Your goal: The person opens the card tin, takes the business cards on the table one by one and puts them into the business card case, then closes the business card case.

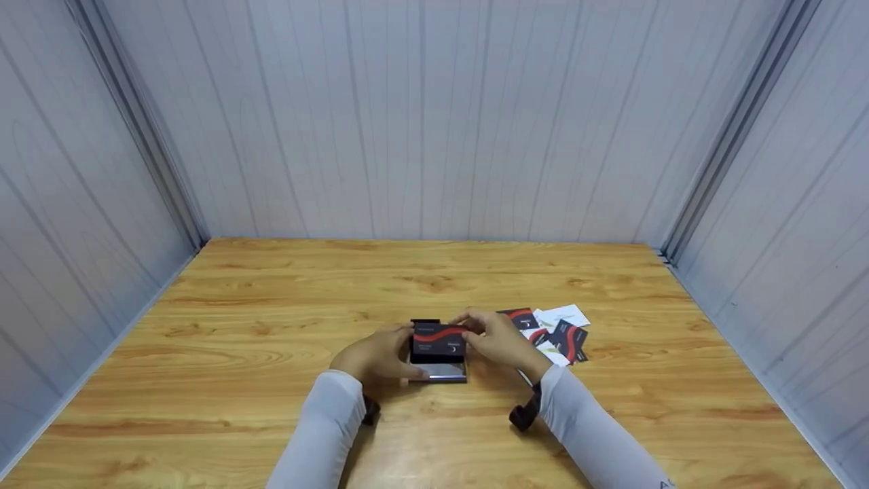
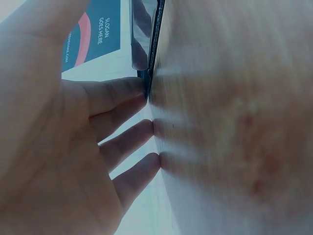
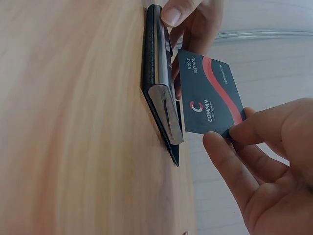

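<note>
Black card (image 1: 434, 343), lower centre of the frame, tilts over the case (image 1: 448, 371), pinched by the right hand (image 1: 501, 337); the loosely curved left hand (image 1: 377, 352) grips the case. Best square their edges before lowering.

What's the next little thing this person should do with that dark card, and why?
Probably lower the dark card into the card case: the right hand pinches it by one end above the case, which looks open, while the left hand holds the case.

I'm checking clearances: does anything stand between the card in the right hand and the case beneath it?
Nothing visible does: the right hand holds the card over the case, and the left hand grips the case's left side.
</note>
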`<state>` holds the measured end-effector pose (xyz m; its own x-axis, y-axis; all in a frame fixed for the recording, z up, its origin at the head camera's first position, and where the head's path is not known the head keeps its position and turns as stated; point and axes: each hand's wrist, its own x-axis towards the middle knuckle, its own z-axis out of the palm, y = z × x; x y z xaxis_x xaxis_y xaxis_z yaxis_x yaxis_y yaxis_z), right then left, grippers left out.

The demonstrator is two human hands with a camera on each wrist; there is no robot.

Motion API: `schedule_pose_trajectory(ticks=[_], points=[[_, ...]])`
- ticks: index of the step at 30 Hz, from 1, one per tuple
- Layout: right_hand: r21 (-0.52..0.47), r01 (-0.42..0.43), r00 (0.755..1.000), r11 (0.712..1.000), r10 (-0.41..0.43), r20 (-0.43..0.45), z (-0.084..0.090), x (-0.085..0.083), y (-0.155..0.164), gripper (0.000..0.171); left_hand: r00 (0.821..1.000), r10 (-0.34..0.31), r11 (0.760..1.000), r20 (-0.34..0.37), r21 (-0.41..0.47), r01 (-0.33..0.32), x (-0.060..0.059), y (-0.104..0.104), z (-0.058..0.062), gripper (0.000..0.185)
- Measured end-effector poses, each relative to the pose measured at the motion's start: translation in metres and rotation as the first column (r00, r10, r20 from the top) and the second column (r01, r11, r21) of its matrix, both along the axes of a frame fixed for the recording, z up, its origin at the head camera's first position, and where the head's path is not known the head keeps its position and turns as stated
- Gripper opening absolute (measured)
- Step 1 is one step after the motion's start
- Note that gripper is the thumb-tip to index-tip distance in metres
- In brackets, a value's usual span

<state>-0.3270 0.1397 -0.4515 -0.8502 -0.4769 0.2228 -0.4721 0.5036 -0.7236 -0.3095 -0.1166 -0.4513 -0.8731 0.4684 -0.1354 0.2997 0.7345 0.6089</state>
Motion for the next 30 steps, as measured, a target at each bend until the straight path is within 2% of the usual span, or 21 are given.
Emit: schedule_pose_trajectory(ticks=[6,13,20,30], points=[[0.007,-0.015,1.0,1.0,0.014,0.026,-0.0043,0.0006,0.0002,0.03,1.0,-0.029,0.999,-0.008,0.025,0.029,-0.0026,0.0006,-0.0008,0.084],[0.033,-0.028,0.995,0.999,0.024,0.094,-0.0073,0.0014,0.0014,0.029,1.0,0.012,0.999,-0.012,-0.039,-0.012,-0.0012,0.002,0.0004,0.1],[0.107,-0.093,0.995,0.99,0.087,0.057,-0.0086,0.0014,0.0012,0.031,1.0,0.016,0.995,0.009,-0.094,-0.015,0.0012,0.0008,0.0017,0.1],[0.126,-0.142,0.986,0.982,0.128,0.108,-0.0095,0.0023,0.0025,0.027,1.0,0.022,0.994,0.016,-0.111,-0.02,0.002,0.0009,0.0028,0.101]])
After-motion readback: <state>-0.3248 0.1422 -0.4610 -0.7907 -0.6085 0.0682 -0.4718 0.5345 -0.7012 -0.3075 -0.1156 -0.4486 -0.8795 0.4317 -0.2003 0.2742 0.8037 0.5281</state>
